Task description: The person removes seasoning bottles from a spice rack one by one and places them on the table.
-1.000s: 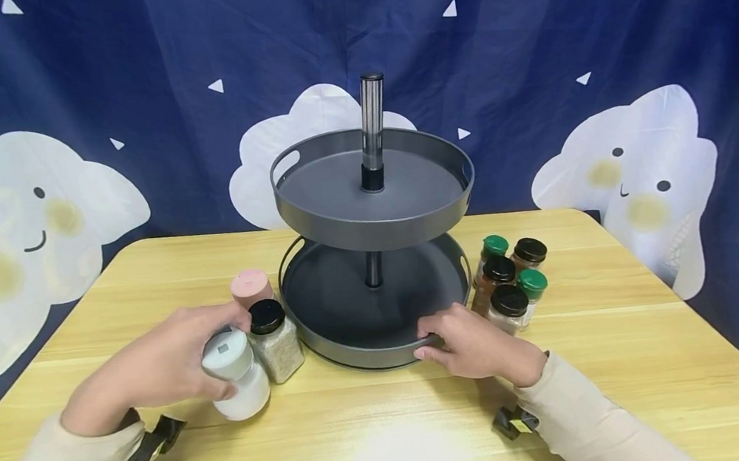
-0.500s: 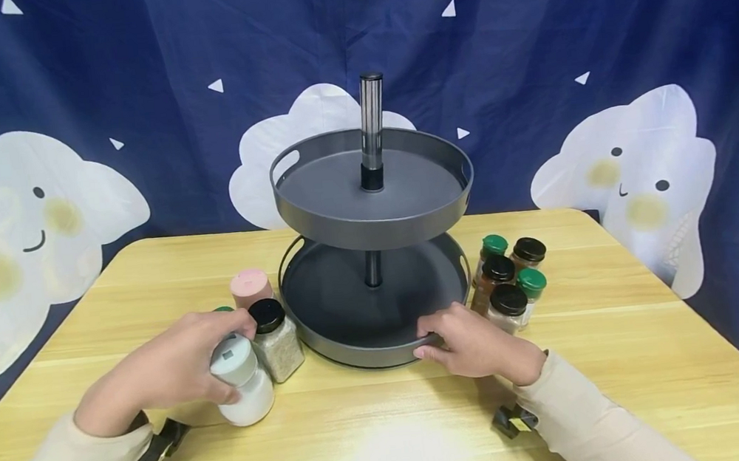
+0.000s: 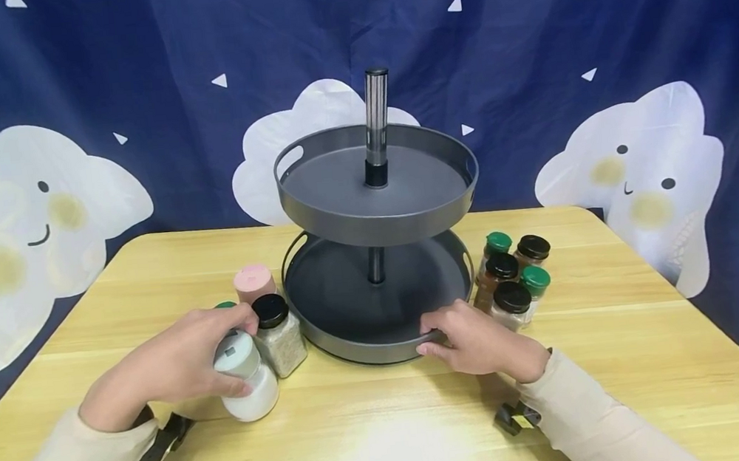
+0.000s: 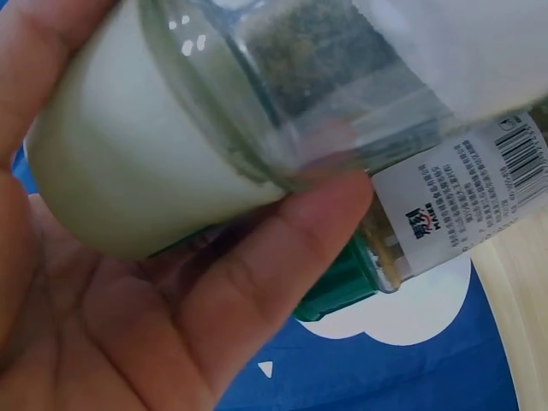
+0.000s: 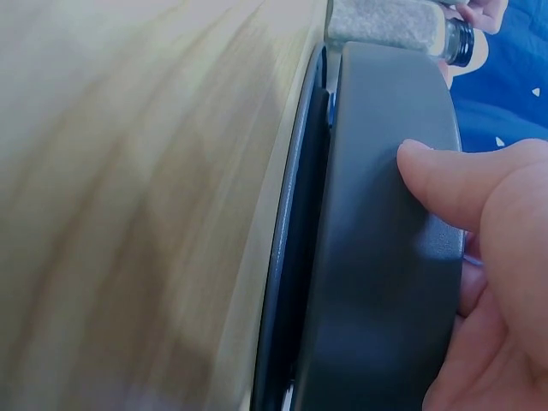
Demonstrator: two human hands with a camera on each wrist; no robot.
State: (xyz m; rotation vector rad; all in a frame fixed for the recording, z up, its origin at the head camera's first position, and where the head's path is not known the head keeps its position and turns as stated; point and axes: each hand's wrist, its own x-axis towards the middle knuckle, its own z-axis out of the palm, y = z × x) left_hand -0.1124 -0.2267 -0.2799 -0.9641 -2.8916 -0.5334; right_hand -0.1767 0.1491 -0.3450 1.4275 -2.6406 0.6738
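Note:
My left hand (image 3: 175, 360) grips a glass jar (image 3: 256, 395) of white contents with a pale mint lid, thumb on its near side. In the left wrist view the fingers curl round that jar (image 4: 205, 94). Beside it stand a square black-lidded jar (image 3: 283, 348) of pale grains and a pink-lidded container (image 3: 254, 283). A green-capped bottle (image 4: 445, 214) with a printed label is mostly hidden behind my left hand. My right hand (image 3: 480, 342) pinches the front-right rim of the lower tray (image 3: 354, 349) of a dark grey two-tier stand, thumb outside the wall (image 5: 377, 257).
Right of the stand, several spice jars (image 3: 502, 268) with black and green lids stand close together, near my right hand. The upper tray (image 3: 382, 225) overhangs the lower one around a metal post (image 3: 376, 111). A wooden table (image 3: 389, 429) bears everything; a blue curtain hangs behind.
My left hand has shifted slightly right with the white jar, and a green cap now shows behind it. My right hand keeps its place on the tray rim. The head view tilts slightly.

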